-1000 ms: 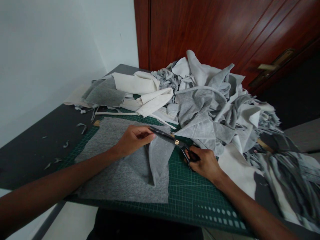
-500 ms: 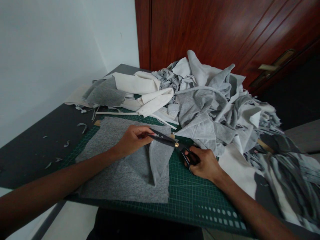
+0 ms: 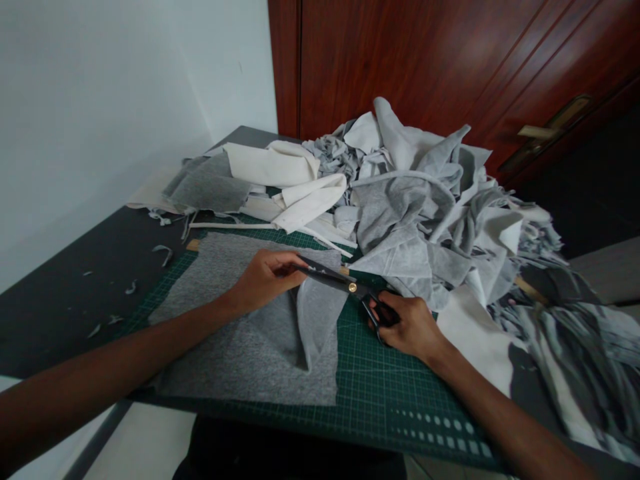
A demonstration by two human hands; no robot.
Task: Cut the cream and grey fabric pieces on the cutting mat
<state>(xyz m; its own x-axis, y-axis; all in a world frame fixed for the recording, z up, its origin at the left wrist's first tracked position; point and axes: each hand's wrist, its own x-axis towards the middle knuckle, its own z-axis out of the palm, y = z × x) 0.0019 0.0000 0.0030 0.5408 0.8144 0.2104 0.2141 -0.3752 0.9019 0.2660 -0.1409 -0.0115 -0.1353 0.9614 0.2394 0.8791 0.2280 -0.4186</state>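
Observation:
My right hand (image 3: 407,323) is wrapped round the handles of black scissors (image 3: 353,287) with a brass-coloured pivot. Their blades point left and reach my left hand's fingertips; they look nearly closed. My left hand (image 3: 267,281) pinches a raised fold of grey fabric (image 3: 200,353) close to the blade tips. The rest of that piece lies flat on a green cutting mat (image 3: 370,380), with one folded flap standing up near its middle. Small white bits cling along the blades. Exactly what lies between my left fingertips is partly hidden.
A large heap of grey and white fabric scraps (image 3: 415,207) covers the back right. Cream and grey pieces (image 3: 270,165) lie at the back left. Small thread scraps dot the dark table (image 3: 65,287). Long strips (image 3: 565,360) hang at the right edge. A brown door (image 3: 425,60) stands behind.
The scissor blades have come closer together at my left fingertips. Both hands and the fabric stay almost where they were; the view shifts slightly.

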